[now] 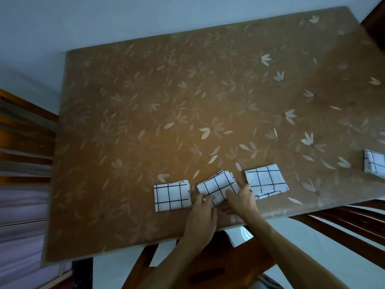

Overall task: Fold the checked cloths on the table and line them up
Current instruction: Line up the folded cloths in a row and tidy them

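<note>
Nearest, under the near edge: a brown wooden chair [239, 265] and pale floor [312, 247]. Then a brown table [187, 90] with a leaf pattern on top. More dark wood at the left side [25, 130] and the far right corner. Pale wall [104, 17] past the far edge.

Both arms reaching in over the near edge. Left hand [203, 213] and right hand [241, 200] close together, fingers curled on the middle cloth [217, 187], pinching its near side. Tilted, that cloth, not square to the edge.

Along the near edge: left cloth [171, 195], folded flat, just beside. Right cloth [265, 180], folded, just beside the right hand. Last cloth [375, 165] well apart, at the right edge, partly cut off.
</note>
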Demonstrator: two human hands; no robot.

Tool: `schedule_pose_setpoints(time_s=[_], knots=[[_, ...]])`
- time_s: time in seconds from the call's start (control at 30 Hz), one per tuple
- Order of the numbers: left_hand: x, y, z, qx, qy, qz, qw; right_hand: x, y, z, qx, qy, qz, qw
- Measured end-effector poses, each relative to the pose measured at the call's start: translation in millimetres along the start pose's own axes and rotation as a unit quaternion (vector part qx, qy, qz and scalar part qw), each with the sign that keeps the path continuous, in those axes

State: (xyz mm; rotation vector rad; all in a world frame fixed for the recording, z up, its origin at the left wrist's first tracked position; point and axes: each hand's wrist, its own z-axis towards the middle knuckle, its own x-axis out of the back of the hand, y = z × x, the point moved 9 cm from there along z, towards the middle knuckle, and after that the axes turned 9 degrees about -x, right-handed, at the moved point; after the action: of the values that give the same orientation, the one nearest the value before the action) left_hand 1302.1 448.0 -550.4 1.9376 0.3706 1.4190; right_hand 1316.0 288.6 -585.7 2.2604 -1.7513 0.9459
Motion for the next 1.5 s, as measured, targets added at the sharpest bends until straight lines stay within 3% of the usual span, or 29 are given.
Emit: schedule_pose_setpoints(time_s=[0.17, 0.33, 0.43, 0.53, 0.6, 0.67, 0.73, 0.8, 1.0, 1.3, 1.5], knots=[[-3.7, -6.3, 10.0, 0.040, -0.015, 0.037, 0.998, -3.1, 8.0, -1.9, 0.052, -0.019, -0.052, 0.997], [0.1, -7.1, 9.2, 0.039, -0.016, 0.062, 0.997, 11.1, 0.7, -5.0, 0.088, 0.041, -0.197, 0.976], [12.6, -6.8, 2.7, 0.017, 0.025, 0.058, 0.998, 23.0, -14.1, -19.6, 0.124, 0.097, -0.269, 0.950], [40.9, -13.6, -5.3, 0.008, 0.099, 0.063, 0.993, 18.2, -49.1, -45.0, 0.252, 0.118, -0.249, 0.928], [63.4, -32.5, -14.9, 0.054, 0.155, 0.092, 0.982, 2.3, -73.4, -63.4, 0.324, 0.082, -0.228, 0.915], [82.0, -59.1, -28.8, 0.144, 0.191, 0.108, 0.965, -22.7, -87.7, -71.8, 0.342, -0.005, -0.171, 0.924], [90.6, -83.9, -43.5, 0.235, 0.185, 0.101, 0.949, -56.2, -92.5, -78.2, 0.348, -0.085, -0.165, 0.919], [90.5, -97.4, -52.1, 0.273, 0.174, 0.064, 0.944, -86.9, -86.8, -80.5, 0.333, -0.132, -0.215, 0.908], [83.6, -97.6, -43.4, 0.241, 0.158, 0.023, 0.957, -101.7, -80.3, -74.6, 0.282, -0.131, -0.207, 0.928], [89.2, -91.6, -32.8, 0.201, 0.159, 0.007, 0.967, -78.6, -80.2, -75.3, 0.323, -0.072, -0.200, 0.922], [76.0, -46.8, -5.5, 0.074, 0.151, 0.015, 0.986, -13.0, -69.3, -73.5, 0.362, -0.007, -0.104, 0.926]])
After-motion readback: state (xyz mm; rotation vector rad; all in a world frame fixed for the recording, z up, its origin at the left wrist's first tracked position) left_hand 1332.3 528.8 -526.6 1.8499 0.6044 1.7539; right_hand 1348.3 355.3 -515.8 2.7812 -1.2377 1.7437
